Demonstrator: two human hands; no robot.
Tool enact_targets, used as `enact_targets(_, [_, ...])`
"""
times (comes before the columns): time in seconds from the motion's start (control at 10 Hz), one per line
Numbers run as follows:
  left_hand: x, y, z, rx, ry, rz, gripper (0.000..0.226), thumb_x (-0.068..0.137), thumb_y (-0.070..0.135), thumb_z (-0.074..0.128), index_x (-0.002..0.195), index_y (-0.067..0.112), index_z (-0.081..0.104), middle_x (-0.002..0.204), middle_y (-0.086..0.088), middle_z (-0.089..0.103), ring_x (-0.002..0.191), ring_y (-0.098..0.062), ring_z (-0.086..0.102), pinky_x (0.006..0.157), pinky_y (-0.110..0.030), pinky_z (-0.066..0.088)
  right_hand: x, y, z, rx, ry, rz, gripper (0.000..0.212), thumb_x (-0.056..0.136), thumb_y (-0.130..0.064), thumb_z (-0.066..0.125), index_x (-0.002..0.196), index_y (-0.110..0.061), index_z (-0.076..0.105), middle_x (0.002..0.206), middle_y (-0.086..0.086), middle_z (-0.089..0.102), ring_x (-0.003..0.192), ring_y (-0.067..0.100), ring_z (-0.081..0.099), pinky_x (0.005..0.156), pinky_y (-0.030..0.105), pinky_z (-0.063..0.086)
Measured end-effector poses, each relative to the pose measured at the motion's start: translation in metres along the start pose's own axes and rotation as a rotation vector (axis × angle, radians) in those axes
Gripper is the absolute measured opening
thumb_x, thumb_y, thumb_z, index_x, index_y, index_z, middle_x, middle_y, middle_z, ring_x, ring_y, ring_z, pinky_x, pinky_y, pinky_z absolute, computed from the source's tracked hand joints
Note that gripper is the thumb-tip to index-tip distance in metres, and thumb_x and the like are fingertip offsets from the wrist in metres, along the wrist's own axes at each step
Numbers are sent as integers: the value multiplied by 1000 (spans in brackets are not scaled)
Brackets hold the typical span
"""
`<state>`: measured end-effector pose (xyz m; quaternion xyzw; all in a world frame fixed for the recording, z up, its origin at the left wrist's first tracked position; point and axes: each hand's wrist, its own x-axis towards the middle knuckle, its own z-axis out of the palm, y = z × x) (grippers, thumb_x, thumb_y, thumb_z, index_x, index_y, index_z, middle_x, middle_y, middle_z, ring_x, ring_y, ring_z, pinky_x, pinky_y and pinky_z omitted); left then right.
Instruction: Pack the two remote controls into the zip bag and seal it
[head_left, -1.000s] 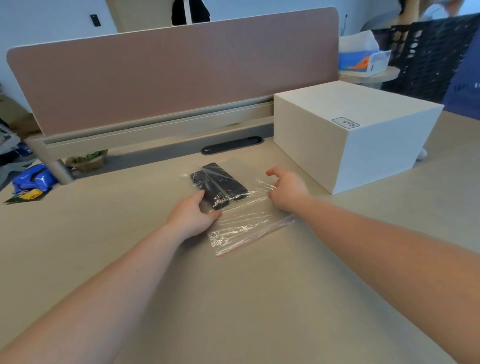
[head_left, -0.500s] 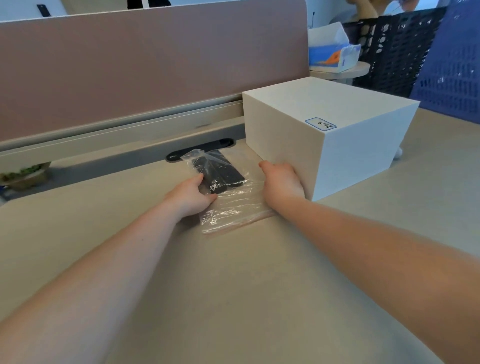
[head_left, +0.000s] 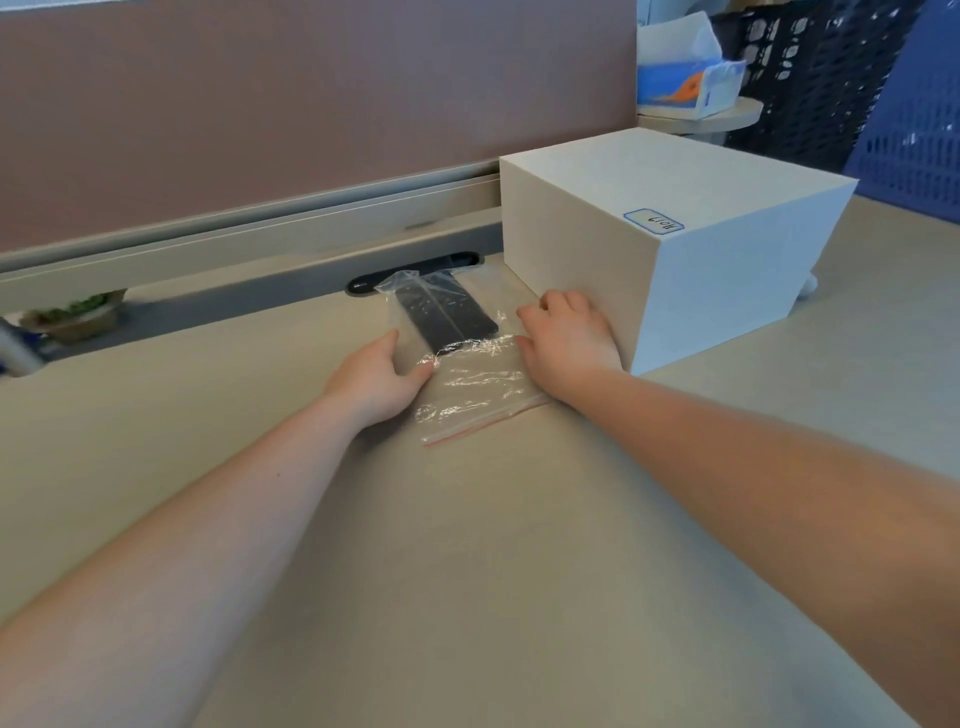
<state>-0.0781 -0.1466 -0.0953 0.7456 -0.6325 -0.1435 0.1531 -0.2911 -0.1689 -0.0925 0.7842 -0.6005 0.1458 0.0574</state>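
A clear zip bag (head_left: 475, 384) lies flat on the beige desk, its red zip strip along the near edge. Two black remote controls (head_left: 445, 314) lie side by side inside the bag's far end. My left hand (head_left: 376, 376) rests on the bag's left edge, thumb pressing the plastic just below the remotes. My right hand (head_left: 569, 343) lies palm down on the bag's right edge, fingers curled, next to the white box.
A white box (head_left: 670, 244) with a small blue label stands just right of the bag. Behind runs a brownish desk divider (head_left: 311, 104) with a black cable slot (head_left: 363, 285). A tissue box (head_left: 685, 78) and dark and blue crates stand at the far right.
The bag with the remotes has slid away from me towards the divider and the white box, both hands moving with it. The remotes now point more straight away.
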Motion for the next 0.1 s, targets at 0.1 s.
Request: enact_targets(0.1, [-13,-3,1,-29,24,5,73,84,51,52,143,16,26,151,-6,34,138,-28,33,114,-40,30,-9,-3,-5,-60,18,-16,32,96,-33,41,120,-16,54,127,10,50,122,30,39,96,42,34])
